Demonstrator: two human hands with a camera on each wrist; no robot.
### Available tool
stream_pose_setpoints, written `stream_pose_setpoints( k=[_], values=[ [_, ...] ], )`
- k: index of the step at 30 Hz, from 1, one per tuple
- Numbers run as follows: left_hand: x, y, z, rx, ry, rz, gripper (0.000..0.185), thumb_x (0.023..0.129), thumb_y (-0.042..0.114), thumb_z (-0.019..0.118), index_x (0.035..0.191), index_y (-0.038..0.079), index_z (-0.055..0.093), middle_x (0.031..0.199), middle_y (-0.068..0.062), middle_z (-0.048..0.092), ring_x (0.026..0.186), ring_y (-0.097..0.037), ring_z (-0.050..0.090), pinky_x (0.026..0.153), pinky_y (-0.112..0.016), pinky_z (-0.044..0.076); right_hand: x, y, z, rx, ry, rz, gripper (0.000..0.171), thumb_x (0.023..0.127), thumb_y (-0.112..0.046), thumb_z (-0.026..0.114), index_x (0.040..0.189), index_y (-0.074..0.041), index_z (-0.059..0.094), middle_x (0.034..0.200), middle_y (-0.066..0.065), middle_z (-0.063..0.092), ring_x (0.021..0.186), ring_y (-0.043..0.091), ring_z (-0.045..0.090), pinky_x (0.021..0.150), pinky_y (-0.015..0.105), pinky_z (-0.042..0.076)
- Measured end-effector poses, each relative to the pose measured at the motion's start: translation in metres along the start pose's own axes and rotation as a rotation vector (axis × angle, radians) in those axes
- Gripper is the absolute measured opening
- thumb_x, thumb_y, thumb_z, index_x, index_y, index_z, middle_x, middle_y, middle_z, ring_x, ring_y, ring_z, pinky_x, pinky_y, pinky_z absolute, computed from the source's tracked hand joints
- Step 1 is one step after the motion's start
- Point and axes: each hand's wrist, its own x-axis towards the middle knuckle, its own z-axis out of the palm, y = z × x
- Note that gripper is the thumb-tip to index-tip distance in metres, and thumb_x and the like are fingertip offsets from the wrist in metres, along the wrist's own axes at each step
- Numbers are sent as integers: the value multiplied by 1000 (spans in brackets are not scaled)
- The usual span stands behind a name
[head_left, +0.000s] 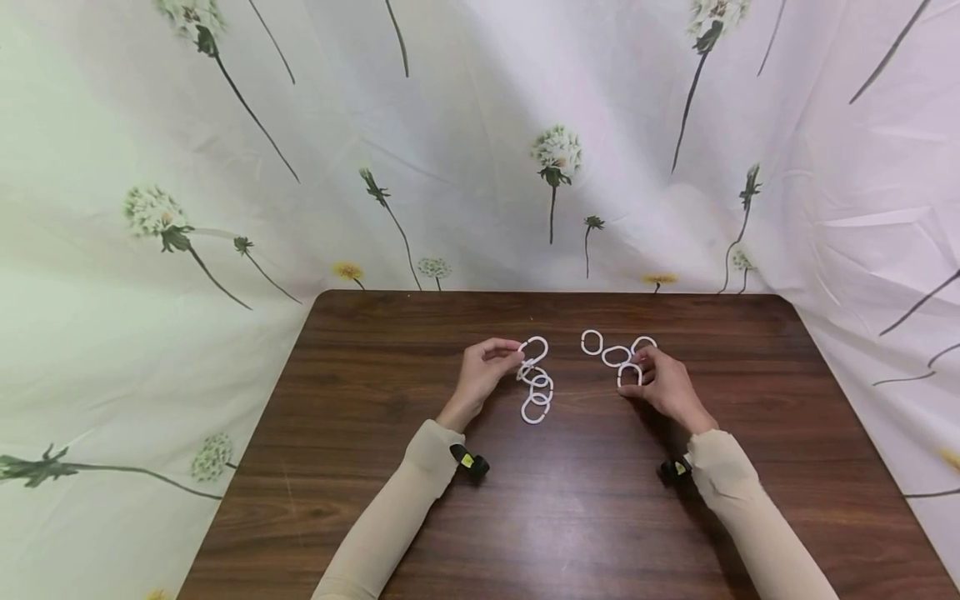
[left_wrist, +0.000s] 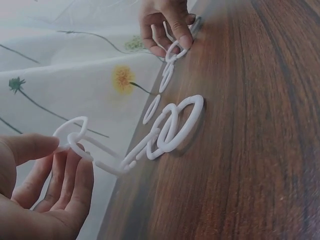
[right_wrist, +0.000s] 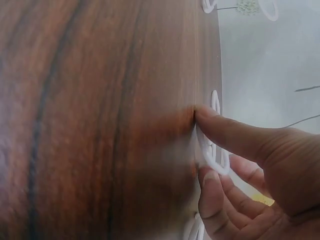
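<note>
Left hand (head_left: 483, 367) pinches the top link of a chain of white rings (head_left: 536, 390), which trails toward the person on the wooden table (head_left: 375, 417). Right hand (head_left: 663, 385) pinches a loose ring (head_left: 628, 374), its tip pressed on the wood; three more loose rings (head_left: 615, 348) lie just beyond. Risk: the smooth ring slips from the fingertips, or lifting the chain drags and tangles its overlapping links.

Table: dark wood-grain table (head_left: 570, 517), under and all around the grip.
Backdrop: white cloth with dandelion print (head_left: 480, 150), hanging beyond the grip, behind the table's far edge.
</note>
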Motion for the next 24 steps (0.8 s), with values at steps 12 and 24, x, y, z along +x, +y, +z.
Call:
stream_pose_setpoints(
  k=[12,24],
  values=[
    [1,5,-2,-19,5,11,24,85,-1,72,107,-9,68,89,-8,71,81,-20,72,90,-54,58,-5,0,4,34,29,-77,58,72,-16,88,121,-2,59,82,12,73,67,13,69,61,19,54],
    [0,6,-3,-5,5,5,23,85,2,73,106,-6,69,94,-10,72,78,-13,71,84,-42,62,-5,-2,8,178,96,-62,23,83,-9,78,100,-1,66,83,16,74,66,10,69,53,20,58]
  ],
)
